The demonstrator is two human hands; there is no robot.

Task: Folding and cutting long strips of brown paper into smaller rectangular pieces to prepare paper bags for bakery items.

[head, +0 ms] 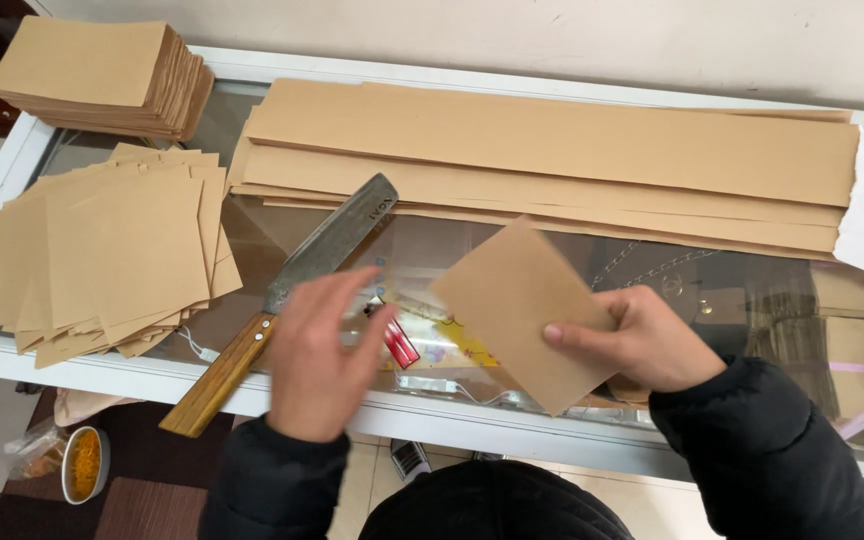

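- Red rectangular packet (401,343) lying under the glass countertop (712,290), showing just beside the left hand (320,352).
- Yellow flat label or card (465,346) sitting beside it, partly hiding behind the brown paper sheet (527,312).

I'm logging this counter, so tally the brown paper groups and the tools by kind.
Long brown paper strip piles: 1
Neat stacks of brown paper squares: 1
Loose heaps of brown paper squares: 1
Single brown paper squares in the right hand: 1
Wooden-handled knives: 1
Total: 5
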